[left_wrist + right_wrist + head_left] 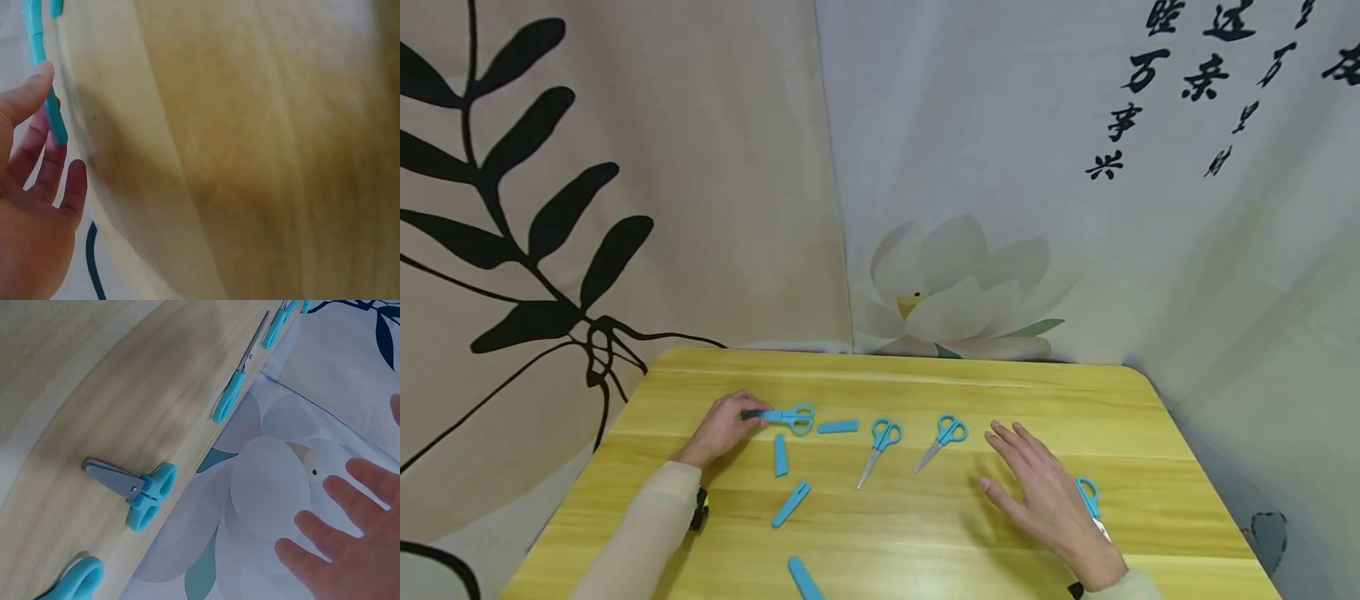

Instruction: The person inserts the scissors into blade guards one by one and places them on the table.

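My left hand pinches the blue-covered blade end of a pair of blue-handled scissors near the table's back left. In the left wrist view, the thumb lies on the blue blade cover, with fingers behind it. Over the right part of the table, my right hand is spread with nothing in it. Two scissors with bare blades, one pair and another, lie between the hands. A third bare pair is partly hidden behind the right hand. The right wrist view shows scissors on the table.
Several loose blue blade covers lie on the wooden table: one beside the held scissors, others in front, and one at the near edge of view. A printed curtain hangs behind the table's back edge.
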Action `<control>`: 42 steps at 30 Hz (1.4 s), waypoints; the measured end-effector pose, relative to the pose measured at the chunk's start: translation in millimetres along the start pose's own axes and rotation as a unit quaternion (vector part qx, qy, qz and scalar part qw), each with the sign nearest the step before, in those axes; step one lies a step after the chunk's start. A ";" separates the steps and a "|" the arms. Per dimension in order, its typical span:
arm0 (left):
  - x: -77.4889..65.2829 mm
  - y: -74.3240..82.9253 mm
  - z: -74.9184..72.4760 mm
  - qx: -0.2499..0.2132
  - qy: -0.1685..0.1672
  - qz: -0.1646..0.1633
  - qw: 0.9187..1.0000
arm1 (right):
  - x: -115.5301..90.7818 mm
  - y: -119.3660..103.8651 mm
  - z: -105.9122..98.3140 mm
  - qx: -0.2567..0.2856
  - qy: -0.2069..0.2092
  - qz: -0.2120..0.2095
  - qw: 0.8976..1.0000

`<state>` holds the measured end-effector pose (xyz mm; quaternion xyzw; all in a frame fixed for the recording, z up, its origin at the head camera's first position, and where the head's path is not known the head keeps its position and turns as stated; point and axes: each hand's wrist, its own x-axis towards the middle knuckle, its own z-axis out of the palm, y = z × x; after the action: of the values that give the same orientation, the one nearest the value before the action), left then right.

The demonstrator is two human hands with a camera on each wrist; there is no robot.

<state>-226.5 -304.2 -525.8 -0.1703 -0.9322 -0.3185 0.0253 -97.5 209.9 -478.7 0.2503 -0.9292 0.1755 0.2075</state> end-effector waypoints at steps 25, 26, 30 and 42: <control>-31.4 43.4 -2.6 0.035 0.017 0.061 0.997 | -17.9 36.8 -28.1 0.020 -0.083 0.065 0.994; -34.1 47.7 -1.9 0.040 0.022 0.065 0.997 | -21.3 40.7 -28.5 0.023 -0.089 0.068 0.993; -47.0 63.9 -1.5 0.049 0.038 0.081 0.995 | -33.9 56.4 -29.2 0.034 -0.101 0.071 0.992; -82.9 82.8 10.8 0.053 0.058 0.084 0.993 | -65.4 90.4 -46.0 0.040 -0.145 0.105 0.983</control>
<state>-120.2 -261.5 -498.8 -0.2274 -0.9273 -0.2744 0.1144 -80.8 328.9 -490.5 0.1823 -0.9628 0.1951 0.0412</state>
